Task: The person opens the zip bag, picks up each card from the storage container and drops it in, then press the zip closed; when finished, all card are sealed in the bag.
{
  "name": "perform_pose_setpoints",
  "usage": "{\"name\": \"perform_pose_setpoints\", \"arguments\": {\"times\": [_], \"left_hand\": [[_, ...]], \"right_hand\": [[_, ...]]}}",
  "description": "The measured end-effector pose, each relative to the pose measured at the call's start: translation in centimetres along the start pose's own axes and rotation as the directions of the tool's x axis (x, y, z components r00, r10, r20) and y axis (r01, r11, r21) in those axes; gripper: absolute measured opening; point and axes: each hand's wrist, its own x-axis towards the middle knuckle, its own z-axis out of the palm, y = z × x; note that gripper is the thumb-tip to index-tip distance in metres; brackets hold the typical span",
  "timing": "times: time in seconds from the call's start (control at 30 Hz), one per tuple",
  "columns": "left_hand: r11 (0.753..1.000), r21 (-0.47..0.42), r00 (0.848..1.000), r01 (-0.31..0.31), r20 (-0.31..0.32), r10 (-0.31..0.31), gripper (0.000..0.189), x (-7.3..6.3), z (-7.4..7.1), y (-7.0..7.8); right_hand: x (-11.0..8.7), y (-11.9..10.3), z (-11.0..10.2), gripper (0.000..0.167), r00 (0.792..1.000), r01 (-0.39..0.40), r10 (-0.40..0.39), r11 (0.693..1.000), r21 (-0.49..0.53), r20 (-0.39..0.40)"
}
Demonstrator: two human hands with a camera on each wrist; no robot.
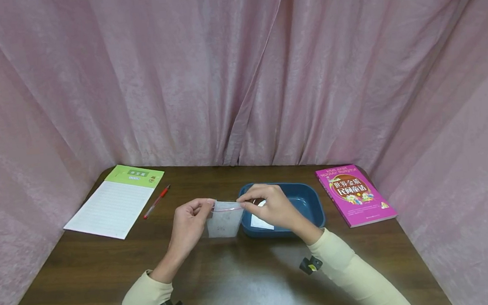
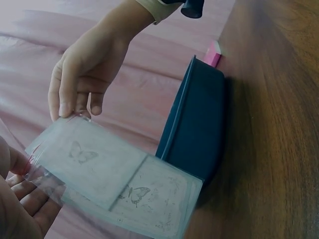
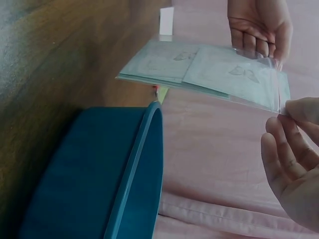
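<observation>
A clear zip bag (image 1: 225, 222) with a red seal line hangs between the two hands, in front of the blue bin. Pale paper slips (image 2: 134, 194) printed with butterflies lie inside it, as the left wrist view shows. My left hand (image 1: 190, 223) pinches the bag's upper left corner between thumb and fingers. At the upper right corner, my right hand (image 1: 273, 206) pinches the top edge, its wrist over the blue bin (image 1: 309, 204). Partly behind the right hand, a white piece (image 1: 260, 222) lies in the bin.
On the left of the wooden table (image 1: 218, 277) lie a green-topped lined pad (image 1: 111, 204) and a red pen (image 1: 157, 202). A pink book (image 1: 355, 195) rests on the right. Pink curtains (image 1: 188, 81) hang around the table.
</observation>
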Motion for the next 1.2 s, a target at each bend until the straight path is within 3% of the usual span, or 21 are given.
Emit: {"name": "perform_pose_setpoints", "arguments": {"times": [0.27,0.5,0.67,0.83,1.2], "left_hand": [[1.000,-0.012,1.000,-0.010,0.022,0.010,0.020,0.06,0.06,-0.11],[1.000,0.002,0.999,-0.030,0.020,0.030,0.021,0.03,0.17,0.18],[0.999,-0.007,0.999,-0.040,0.024,0.041,0.021,0.08,0.26,0.06],[0.999,0.000,0.999,-0.041,0.026,0.041,0.020,0.04,0.19,-0.02],[0.995,0.087,0.999,-0.045,0.020,0.043,0.020,-0.17,-0.19,0.27]], "right_hand": [[-0.16,0.15,0.08,0.015,0.997,0.001,0.004,0.998,-0.065,0.081],[-0.07,0.14,0.35,0.015,0.996,0.027,-0.019,0.995,-0.091,0.088],[-0.05,0.27,0.62,0.007,0.994,0.061,-0.048,0.990,-0.129,0.096],[-0.02,0.17,0.59,0.013,0.988,0.117,-0.096,0.978,-0.172,0.122],[-0.11,0.34,0.67,0.015,0.983,0.158,-0.145,0.980,-0.121,0.112]]}}
